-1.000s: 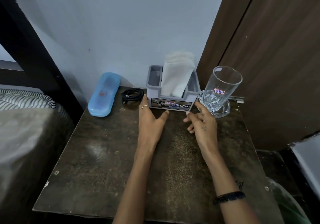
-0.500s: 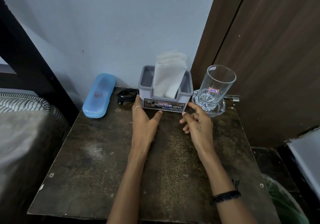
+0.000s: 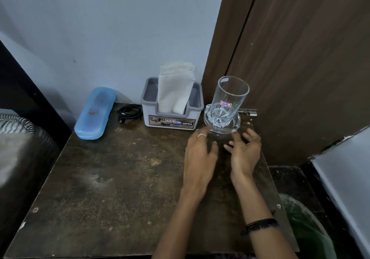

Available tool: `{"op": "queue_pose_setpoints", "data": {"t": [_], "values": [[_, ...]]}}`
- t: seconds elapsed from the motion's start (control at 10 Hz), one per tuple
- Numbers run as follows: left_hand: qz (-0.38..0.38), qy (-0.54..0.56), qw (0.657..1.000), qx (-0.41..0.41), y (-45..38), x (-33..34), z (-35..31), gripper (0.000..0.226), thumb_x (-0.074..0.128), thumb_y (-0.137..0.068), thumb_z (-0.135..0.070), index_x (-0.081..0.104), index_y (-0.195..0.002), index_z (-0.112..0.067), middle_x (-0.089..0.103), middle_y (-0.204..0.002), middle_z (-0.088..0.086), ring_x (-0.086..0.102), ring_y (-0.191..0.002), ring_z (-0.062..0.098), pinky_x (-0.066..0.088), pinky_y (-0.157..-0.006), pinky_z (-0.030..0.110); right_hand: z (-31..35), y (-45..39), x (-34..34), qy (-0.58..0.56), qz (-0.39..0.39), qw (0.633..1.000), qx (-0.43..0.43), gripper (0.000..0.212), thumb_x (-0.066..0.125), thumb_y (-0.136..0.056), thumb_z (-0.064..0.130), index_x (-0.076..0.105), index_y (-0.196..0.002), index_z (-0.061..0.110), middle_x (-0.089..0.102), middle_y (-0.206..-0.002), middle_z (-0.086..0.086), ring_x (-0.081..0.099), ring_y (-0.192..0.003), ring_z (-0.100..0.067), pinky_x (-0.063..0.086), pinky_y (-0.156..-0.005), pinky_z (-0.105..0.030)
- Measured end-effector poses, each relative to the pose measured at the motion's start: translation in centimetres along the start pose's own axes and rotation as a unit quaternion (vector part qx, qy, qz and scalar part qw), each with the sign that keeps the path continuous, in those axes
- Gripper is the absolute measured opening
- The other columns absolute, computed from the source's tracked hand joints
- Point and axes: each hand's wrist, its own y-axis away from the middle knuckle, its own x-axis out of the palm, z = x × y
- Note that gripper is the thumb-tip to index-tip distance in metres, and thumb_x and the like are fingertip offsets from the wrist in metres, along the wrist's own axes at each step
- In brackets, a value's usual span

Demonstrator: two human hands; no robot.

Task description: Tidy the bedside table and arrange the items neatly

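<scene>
Both hands' fingers lie spread and relaxed, gripping nothing, the left hand (image 3: 200, 150) and right hand (image 3: 244, 150) reaching the rim of the glass saucer (image 3: 236, 123) under the tumbler (image 3: 230, 96) at the worktop's (image 3: 112, 178) back right corner.

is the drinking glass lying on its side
No, the drinking glass stands upright on a clear glass saucer at the back right of the bedside table.
</scene>
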Motion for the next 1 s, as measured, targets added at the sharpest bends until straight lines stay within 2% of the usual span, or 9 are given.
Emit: {"op": "queue_pose_setpoints", "data": {"t": [0.1,0.2,0.6,0.7,0.8,0.9,1.0], "values": [[0.018,-0.09,0.995,0.028,-0.2,1.3,0.0,0.055,0.053,-0.089,-0.015,0.034,-0.141,-0.016,0.038,-0.148,0.004,0.027,-0.14,0.018,0.018,-0.116,0.03,-0.1,-1.3,-0.5,-0.013,0.044,0.999,0.003,0.046,0.059,-0.09,0.014,0.044,-0.133,0.006,0.047,-0.13,-0.009,0.059,-0.067,-0.012,0.05,-0.046,-0.014],[0.012,-0.124,0.992,0.016,-0.5,2.1,0.0,0.058,0.051,-0.091,-0.018,0.028,-0.144,-0.017,0.03,-0.152,0.003,0.02,-0.143,0.017,0.013,-0.117,0.032,-0.5,-1.8,-0.5,0.017,0.073,0.997,-0.02,0.039,0.057,-0.091,0.016,0.052,-0.127,0.002,0.058,-0.122,-0.01,0.058,-0.064,-0.01,0.049,-0.046,-0.014],[-0.019,-0.114,0.993,0.016,-1.0,2.7,0.3,0.058,0.053,-0.088,-0.012,0.032,-0.142,-0.011,0.035,-0.15,0.006,0.025,-0.141,0.019,0.019,-0.117,0.037,-1.0,-2.3,-0.2,0.022,0.086,0.996,-0.019,0.037,0.063,-0.088,0.019,0.057,-0.122,0.006,0.06,-0.098,0.007,0.059,-0.059,-0.007,0.053,-0.054,-0.022],[-0.021,-0.106,0.994,0.014,-0.8,2.8,0.1,0.059,0.054,-0.088,-0.011,0.031,-0.142,-0.011,0.035,-0.15,0.006,0.025,-0.141,0.02,0.02,-0.117,0.039,-1.1,-2.1,-0.1,0.045,0.079,0.995,-0.042,0.04,0.063,-0.087,0.024,0.055,-0.124,0.008,0.062,-0.11,-0.002,0.061,-0.061,-0.006,0.052,-0.055,-0.022],[-0.022,-0.072,0.997,0.007,-0.3,2.4,-0.3,0.062,0.054,-0.087,-0.007,0.028,-0.143,-0.011,0.036,-0.149,0.006,0.026,-0.141,0.02,0.021,-0.117,0.038,-1.0,-1.2,0.0,0.068,0.05,0.994,-0.065,0.041,0.062,-0.088,0.027,0.053,-0.124,0.011,0.059,-0.116,-0.003,0.063,-0.06,-0.006,0.054,-0.059,-0.023],[-0.021,-0.035,0.999,-0.012,0.5,1.5,-1.1,0.061,0.053,-0.088,-0.005,0.028,-0.143,-0.011,0.038,-0.148,0.006,0.028,-0.14,0.019,0.023,-0.116,0.036,-0.7,0.5,-0.4,0.078,0.031,0.994,-0.068,0.038,0.062,-0.087,0.023,0.051,-0.122,0.013,0.056,-0.118,-0.003,0.066,-0.072,-0.014,0.056,-0.076,-0.036],[0.015,-0.04,0.999,-0.03,2.6,0.7,-0.8,0.056,0.052,-0.089,-0.008,0.033,-0.141,-0.012,0.045,-0.142,0.007,0.037,-0.135,0.021,0.031,-0.112,0.038,-0.2,2.9,-1.4,0.151,0.06,0.982,-0.091,0.032,0.061,-0.087,0.016,0.053,-0.118,0.013,0.056,-0.116,-0.004,0.06,-0.076,-0.01,0.048,-0.084,-0.03]]}}
